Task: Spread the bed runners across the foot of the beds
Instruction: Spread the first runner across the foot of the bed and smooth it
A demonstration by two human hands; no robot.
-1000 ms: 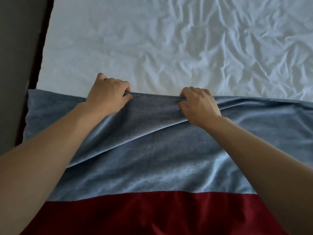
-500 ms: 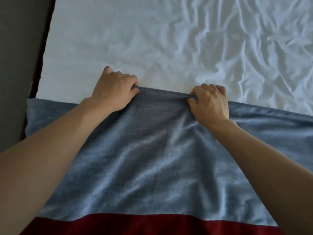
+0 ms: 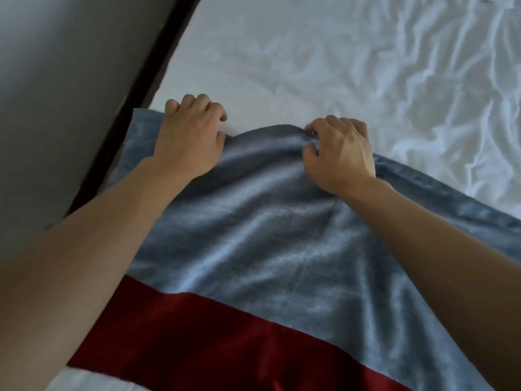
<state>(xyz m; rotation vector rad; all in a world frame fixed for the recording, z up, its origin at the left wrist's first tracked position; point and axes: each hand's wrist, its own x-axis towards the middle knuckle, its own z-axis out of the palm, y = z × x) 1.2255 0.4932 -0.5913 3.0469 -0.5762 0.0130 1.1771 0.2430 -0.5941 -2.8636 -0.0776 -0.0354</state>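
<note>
We begin with the fingers (image 3: 318, 128) of the right hand (image 3: 339, 153): they are curled, and together with the thumb they pinch the far edge of the bed runner (image 3: 253, 235), where the grey cloth rises in a small hump. The fingers of the left hand (image 3: 187, 139) are also bent, with the tips down near the runner's far edge, close to its far left corner; the palm lies on the grey cloth, but we cannot tell if these fingers really hold the cloth or only press on it (the tips seem to touch the white sheet (image 3: 310, 66) just beyond the edge). Between the two hands the edge of the runner bows upward and away from us.

The runner lies across the bed, and we see two bands on it: a wide grey band under the hands and the forearms, and a dark red band (image 3: 211, 340) nearer to us. The grey part has soft folds which run from the hands toward us. Its far edge goes from the left corner down to the right side of the view. Beyond the runner the sheet is smooth near the left hand and much wrinkled on the right side. On the left, a dark strip (image 3: 135, 88) follows the side of the bed, and beyond it there is a plain grey surface (image 3: 62, 80).
</note>
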